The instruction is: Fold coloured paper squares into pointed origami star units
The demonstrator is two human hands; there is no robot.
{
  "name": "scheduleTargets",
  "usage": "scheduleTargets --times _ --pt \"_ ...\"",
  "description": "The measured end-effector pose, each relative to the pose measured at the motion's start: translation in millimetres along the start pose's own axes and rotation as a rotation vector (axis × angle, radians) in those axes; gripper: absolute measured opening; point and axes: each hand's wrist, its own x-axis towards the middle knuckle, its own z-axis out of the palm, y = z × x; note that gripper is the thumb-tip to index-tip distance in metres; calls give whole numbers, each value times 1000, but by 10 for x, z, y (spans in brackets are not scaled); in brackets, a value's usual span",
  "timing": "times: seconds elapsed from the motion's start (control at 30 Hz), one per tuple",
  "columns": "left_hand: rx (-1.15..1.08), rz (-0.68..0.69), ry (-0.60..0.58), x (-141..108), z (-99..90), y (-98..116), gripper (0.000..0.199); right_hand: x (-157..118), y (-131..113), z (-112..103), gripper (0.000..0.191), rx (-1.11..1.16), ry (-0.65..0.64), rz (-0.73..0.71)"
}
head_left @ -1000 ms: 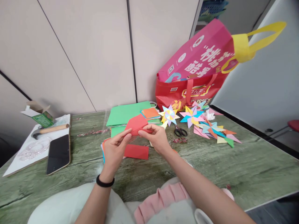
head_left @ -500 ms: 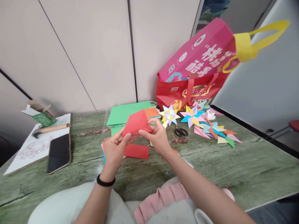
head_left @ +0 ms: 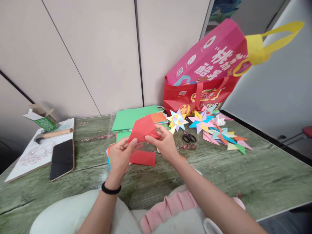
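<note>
A folded sheet of red paper (head_left: 143,126) is held up above the table between my two hands. My left hand (head_left: 122,156) pinches its lower left corner, thumb in front and fingers behind. At the lower right, my right hand (head_left: 165,143) grips the paper with the thumb on its front face. Below it on the table lies a red paper strip (head_left: 143,158). Behind the held paper are green sheets (head_left: 133,117) and an orange stack of paper (head_left: 158,117), both partly hidden.
Several folded paper stars (head_left: 200,121) lie at the right, with black-handled scissors (head_left: 189,137) in front. Red and pink bags (head_left: 188,94) stand behind. At the left are a phone (head_left: 62,160), a wooden-handled hammer (head_left: 57,133), a white board (head_left: 17,169) and a small green box (head_left: 46,123).
Almost nothing differs. Both hands keep the same grip on the red paper, and the whole view has shifted very slightly.
</note>
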Motion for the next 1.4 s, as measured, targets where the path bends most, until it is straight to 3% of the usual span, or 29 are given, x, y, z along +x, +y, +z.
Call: scheduleTargets --times 0.27,0.47,1.0,1.4 --pt "-4 4 8 2 1 -21 19 -3 5 -2 30 -7 -14 -43" --pt "30 4 -12 -7 -16 -38 18 -12 -5 13 42 -24 2 -36" --pt "27 -35 -307 8 -113 75 27 18 13 -53 40 -49 48 -41" --pt "25 -36 -288 22 -130 25 26 31 23 -48 38 -1 25 -20"
